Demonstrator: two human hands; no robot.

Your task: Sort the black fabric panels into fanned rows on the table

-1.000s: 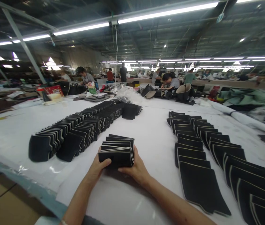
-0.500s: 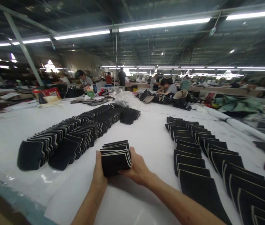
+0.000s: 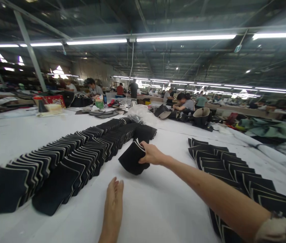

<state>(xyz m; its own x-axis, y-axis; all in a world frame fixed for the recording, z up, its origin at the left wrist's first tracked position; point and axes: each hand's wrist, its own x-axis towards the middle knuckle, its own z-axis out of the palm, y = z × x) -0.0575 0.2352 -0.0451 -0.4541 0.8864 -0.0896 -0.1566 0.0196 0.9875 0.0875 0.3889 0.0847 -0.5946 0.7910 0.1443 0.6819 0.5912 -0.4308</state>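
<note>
My right hand (image 3: 151,154) grips a small stack of black panels (image 3: 132,158) by its right edge, thumb on the near face and fingers over the top. The pale cut edges of the panels show at the top, and the stack is tilted above the white table (image 3: 163,195). My left hand (image 3: 115,194) is below and left of it, apart from the stack, with loosely stretched fingers and nothing in them. Left of both hands run two long overlapping rows of black panels (image 3: 56,182), their pale edges showing. Just behind the held stack lies a further group of black panels (image 3: 145,131).
On the right, more black panels (image 3: 236,168) overlap in two rows. Crumpled clear plastic (image 3: 143,114), a beige-lined black piece (image 3: 201,116) and green material (image 3: 269,130) lie toward the back. A yellowish block (image 3: 53,109) sits back left. Several people work at farther tables.
My left hand has let go of the stack and dropped lower. My right hand has carried the stack forward toward the left rows, tilting it. The view has shifted somewhat.
</note>
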